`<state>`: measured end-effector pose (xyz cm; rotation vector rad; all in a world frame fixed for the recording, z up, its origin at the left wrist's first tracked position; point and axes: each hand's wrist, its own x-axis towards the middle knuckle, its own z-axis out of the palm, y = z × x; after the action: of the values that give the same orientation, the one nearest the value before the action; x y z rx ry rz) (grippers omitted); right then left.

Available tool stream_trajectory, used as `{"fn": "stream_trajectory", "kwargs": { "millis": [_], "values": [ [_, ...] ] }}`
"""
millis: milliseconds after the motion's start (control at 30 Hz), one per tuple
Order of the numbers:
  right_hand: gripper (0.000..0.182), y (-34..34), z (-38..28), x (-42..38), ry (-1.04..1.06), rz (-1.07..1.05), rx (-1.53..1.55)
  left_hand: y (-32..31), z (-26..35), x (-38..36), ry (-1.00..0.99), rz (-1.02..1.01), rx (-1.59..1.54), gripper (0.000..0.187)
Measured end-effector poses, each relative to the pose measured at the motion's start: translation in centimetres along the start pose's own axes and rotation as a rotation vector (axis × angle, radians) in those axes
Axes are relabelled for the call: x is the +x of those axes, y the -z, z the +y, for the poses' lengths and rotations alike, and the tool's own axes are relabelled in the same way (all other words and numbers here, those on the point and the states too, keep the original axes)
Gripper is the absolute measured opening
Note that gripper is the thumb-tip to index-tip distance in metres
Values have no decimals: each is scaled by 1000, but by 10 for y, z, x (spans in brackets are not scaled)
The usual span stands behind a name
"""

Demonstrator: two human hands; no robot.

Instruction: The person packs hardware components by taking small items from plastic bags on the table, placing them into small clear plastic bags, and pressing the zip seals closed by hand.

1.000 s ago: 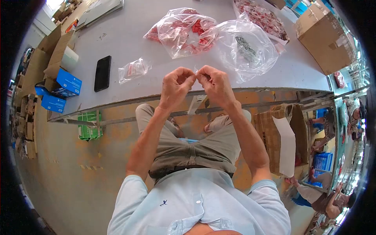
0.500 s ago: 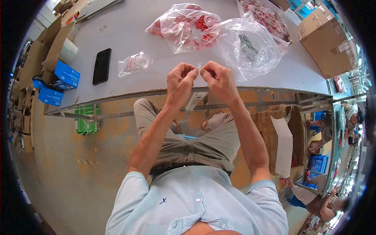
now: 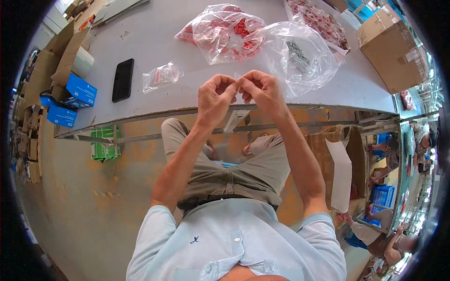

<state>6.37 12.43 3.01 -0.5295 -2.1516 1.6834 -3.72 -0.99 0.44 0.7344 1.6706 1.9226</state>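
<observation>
My left hand (image 3: 216, 96) and my right hand (image 3: 262, 91) meet above the front edge of the table, both closed in a pinch with the fingertips touching. A small clear plastic piece (image 3: 237, 75) shows faintly at the fingertips; its exact kind is too small to tell. Left of my hands lies a small clear bag (image 3: 161, 77) with red and white pieces inside. Beyond them sits a large clear bag (image 3: 213, 47) of red pieces. Nearest my right hand is an open clear bag (image 3: 316, 77) holding dark green, thin pieces.
A black phone (image 3: 123, 80) lies on the white table (image 3: 154, 37). Blue boxes (image 3: 80, 89) stand at the left edge, a cardboard box (image 3: 391, 51) at the right. An open carton (image 3: 358, 164) is below the table. Several people sit at the far right.
My fingertips have come together, closing the small gap between my hands. Less of the clear plastic piece shows now. The things on the table stay in place.
</observation>
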Motion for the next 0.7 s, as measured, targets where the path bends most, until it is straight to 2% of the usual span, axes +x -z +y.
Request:
{"fn": "stream_trajectory", "kwargs": {
  "millis": [67,133,167,233,333,433,467,533,567,633,700],
  "values": [
    [23,0,-1,-1,-30,-33,108,2,0,-1,19,-17,-6,11],
    [18,0,-2,-3,38,-9,-133,1,-4,1,10,6,-2,13],
    [18,-1,-2,-4,35,-11,-135,-2,-9,1,12,7,-3,13],
    [14,-9,-2,-6,341,159,-600,-10,-16,2,-258,150,320,12],
    [12,-13,-3,-8,379,238,-718,-16,-19,4,-326,214,466,13],
    [14,-11,-1,-8,408,309,-841,-16,-15,8,-255,256,373,15],
    [14,-9,1,-8,408,311,-842,-12,-12,10,-257,255,372,15],
    [16,-3,3,-9,278,224,-573,-3,-7,12,-87,185,279,14],
    [16,-1,2,-9,279,226,-572,-2,-8,12,-89,185,281,14],
    [19,0,-8,-10,71,171,-401,-3,-11,11,-221,136,316,9],
    [19,1,-5,-6,75,173,-397,-9,-6,6,-284,143,307,7]
  ]
}}
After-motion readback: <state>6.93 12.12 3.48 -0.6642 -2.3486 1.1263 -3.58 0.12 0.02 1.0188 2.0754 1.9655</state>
